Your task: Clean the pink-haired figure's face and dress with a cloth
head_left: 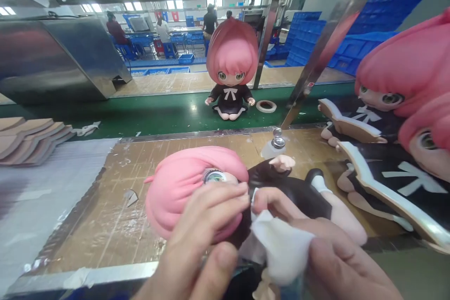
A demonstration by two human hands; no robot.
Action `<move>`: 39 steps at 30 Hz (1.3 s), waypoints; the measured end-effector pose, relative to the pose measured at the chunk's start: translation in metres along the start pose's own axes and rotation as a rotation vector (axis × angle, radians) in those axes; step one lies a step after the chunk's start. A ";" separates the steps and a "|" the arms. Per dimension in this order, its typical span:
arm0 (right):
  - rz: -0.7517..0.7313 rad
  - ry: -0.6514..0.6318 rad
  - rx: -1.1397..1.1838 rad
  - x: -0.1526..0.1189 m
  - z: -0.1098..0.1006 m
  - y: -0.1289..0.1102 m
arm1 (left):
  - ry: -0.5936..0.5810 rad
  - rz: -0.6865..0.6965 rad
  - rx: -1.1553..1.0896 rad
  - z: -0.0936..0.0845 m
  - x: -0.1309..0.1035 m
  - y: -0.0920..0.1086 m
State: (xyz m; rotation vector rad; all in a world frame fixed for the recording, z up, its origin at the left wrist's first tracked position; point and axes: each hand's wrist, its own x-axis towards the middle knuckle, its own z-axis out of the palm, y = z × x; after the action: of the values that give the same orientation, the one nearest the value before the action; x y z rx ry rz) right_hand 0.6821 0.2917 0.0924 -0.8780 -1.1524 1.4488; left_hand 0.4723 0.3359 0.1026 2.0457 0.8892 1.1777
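A large pink-haired doll [176, 187] in a black dress lies on its back on the cardboard-covered bench, head to the left and legs to the right. My left hand [207, 234] rests over its face, fingers extended and covering part of it; one green eye shows above them. In my right hand [326, 253] is a crumpled white cloth [284, 243], pinched between thumb and fingers beside the doll's neck and chest. A small bottle with a metal top [276, 145] stands just beyond the doll's raised hand.
Another doll [232, 61] sits upright on the green belt [168, 108] beside a tape roll [266, 106]. More dolls [393, 89] and curved boards [390, 187] crowd the right. Stacked curved pieces [31, 138] lie left. A metal post rises right of centre. People work far behind.
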 end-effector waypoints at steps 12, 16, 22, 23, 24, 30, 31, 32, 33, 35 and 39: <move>-0.005 0.005 -0.067 -0.029 -0.011 -0.032 | -0.058 -0.567 -0.789 0.035 0.022 0.050; 0.027 0.042 0.142 -0.036 -0.018 -0.031 | 0.021 -0.575 -0.861 0.045 0.028 0.069; 0.196 -0.078 0.425 -0.037 -0.019 -0.035 | 0.017 -0.556 -0.868 0.050 0.030 0.078; 0.212 -0.121 0.443 -0.036 -0.019 -0.034 | 0.011 -0.550 -0.864 0.051 0.030 0.078; 0.229 -0.149 0.455 -0.036 -0.019 -0.032 | 0.015 -0.547 -0.850 0.051 0.030 0.078; 0.339 -0.100 0.415 -0.040 -0.027 -0.016 | 0.107 -0.488 -0.740 0.055 0.029 0.080; 0.329 -0.074 0.414 -0.041 -0.029 -0.013 | 0.126 -0.487 -0.732 0.055 0.029 0.079; 0.308 -0.053 0.420 -0.042 -0.029 -0.011 | 0.129 -0.493 -0.731 0.056 0.029 0.077; 0.285 -0.046 0.434 -0.043 -0.030 -0.010 | 0.113 -0.505 -0.733 0.056 0.028 0.076; 0.248 -0.033 0.476 -0.043 -0.028 -0.007 | 0.070 -0.531 -0.749 0.058 0.028 0.074; 0.201 0.017 0.581 -0.044 -0.021 0.001 | 0.102 -0.624 -0.743 0.061 0.029 0.074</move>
State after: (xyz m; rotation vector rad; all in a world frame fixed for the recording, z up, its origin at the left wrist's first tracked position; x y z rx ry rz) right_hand 0.7102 0.2524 0.0837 -0.5999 -0.5810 1.8074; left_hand 0.5558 0.3048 0.1477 1.0204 0.8696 1.0389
